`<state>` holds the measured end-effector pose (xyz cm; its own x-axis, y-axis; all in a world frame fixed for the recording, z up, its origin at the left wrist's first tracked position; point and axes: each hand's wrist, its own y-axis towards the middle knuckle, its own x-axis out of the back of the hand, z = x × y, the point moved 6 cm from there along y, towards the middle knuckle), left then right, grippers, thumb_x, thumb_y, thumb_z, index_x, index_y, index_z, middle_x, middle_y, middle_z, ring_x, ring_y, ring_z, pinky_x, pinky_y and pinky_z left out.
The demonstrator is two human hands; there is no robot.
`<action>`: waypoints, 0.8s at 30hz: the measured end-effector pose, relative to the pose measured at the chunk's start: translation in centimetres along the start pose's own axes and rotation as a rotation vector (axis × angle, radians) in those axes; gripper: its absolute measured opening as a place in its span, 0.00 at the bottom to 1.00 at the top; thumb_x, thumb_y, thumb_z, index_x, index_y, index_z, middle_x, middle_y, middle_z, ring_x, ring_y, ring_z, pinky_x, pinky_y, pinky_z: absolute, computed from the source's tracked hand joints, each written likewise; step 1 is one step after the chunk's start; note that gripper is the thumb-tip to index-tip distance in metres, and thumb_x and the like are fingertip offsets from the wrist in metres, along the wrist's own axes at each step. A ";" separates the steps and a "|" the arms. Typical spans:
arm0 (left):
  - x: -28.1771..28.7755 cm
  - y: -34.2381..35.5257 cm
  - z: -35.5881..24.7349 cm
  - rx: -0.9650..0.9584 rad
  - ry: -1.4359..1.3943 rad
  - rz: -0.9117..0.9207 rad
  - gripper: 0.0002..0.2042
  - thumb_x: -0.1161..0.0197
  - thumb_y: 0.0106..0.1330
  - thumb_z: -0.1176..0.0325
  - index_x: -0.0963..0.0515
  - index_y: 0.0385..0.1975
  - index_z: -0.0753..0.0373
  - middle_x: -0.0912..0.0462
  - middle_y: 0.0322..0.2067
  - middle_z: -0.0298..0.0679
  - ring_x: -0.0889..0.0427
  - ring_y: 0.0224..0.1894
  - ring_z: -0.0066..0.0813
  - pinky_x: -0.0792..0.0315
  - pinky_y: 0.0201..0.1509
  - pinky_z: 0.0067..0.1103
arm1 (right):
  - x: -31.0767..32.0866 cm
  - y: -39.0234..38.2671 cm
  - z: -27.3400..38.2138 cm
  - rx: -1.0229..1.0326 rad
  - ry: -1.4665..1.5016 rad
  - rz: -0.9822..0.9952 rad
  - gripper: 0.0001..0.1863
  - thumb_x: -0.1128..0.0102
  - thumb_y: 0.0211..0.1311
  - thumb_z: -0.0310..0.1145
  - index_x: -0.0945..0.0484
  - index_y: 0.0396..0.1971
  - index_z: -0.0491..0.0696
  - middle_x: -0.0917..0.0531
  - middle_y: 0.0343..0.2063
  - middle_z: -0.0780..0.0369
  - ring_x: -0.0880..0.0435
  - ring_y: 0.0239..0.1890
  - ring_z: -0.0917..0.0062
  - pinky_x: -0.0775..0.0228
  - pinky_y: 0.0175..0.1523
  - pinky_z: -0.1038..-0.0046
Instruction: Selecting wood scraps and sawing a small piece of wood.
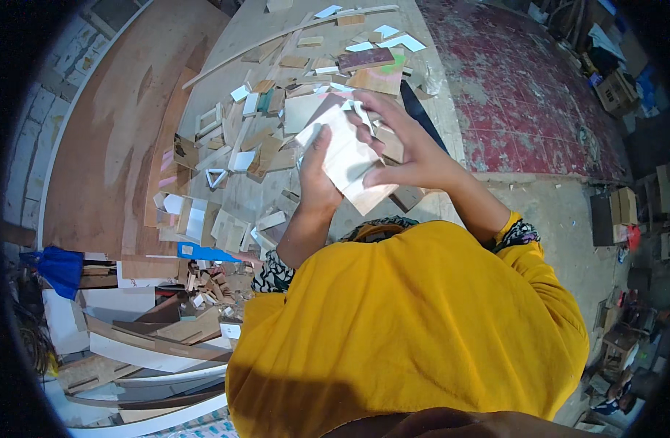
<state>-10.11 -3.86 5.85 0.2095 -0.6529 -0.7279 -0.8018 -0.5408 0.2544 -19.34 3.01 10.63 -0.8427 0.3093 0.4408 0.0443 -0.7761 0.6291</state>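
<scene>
A pale, flat wooden board [347,155], bright under the light, is held up over the near part of the worktable. My left hand [319,175] grips its left side, thumb lying on the upper face. On the right side, my right hand [411,150] has its fingers curled at the board's far edge and its thumb at the near edge. The fingers beneath the board are hidden. Just beyond my hands lie a light flat panel [300,109] and a wooden piece with a green patch [379,79].
Many wood offcuts cover the worktable [240,44], among them a small white triangular frame [216,177] and a long thin strip [291,35]. A large brown plywood sheet [120,131] stands at the left. Below it are stacked boards [152,343]. Worn red flooring [525,95] extends right.
</scene>
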 end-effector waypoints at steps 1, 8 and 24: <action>0.4 0.1 -0.6 -0.091 0.059 -0.035 0.22 0.57 0.67 0.52 0.35 0.47 0.66 0.27 0.33 0.43 0.23 0.38 0.38 0.28 0.44 0.30 | -0.3 -0.5 -1.3 -0.127 0.277 -0.018 0.36 0.32 0.45 0.42 0.35 0.55 0.46 0.31 0.53 0.58 0.31 0.53 0.68 0.41 0.57 0.69; 0.0 0.4 -2.7 -0.285 0.106 -0.054 0.19 0.58 0.67 0.53 0.34 0.43 0.64 0.28 0.33 0.41 0.27 0.41 0.36 0.32 0.48 0.31 | -2.2 -3.1 -4.7 -0.551 0.708 -0.008 0.23 0.39 0.54 0.34 0.29 0.49 0.41 0.23 0.43 0.60 0.25 0.43 0.78 0.34 0.50 0.78; -1.5 -1.4 -3.2 -0.698 1.061 0.016 0.15 0.60 0.67 0.63 0.34 0.43 0.68 0.31 0.40 0.44 0.33 0.46 0.32 0.39 0.53 0.26 | -1.1 -1.5 -1.0 -0.060 -0.033 0.009 0.33 0.31 0.44 0.44 0.29 0.48 0.41 0.23 0.39 0.54 0.22 0.41 0.67 0.32 0.45 0.71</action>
<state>-7.52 -3.87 8.60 0.8050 -0.5901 0.0618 -0.4121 -0.4812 0.7738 -19.05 3.32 8.58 -0.8241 0.3192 0.4680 0.0186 -0.8104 0.5856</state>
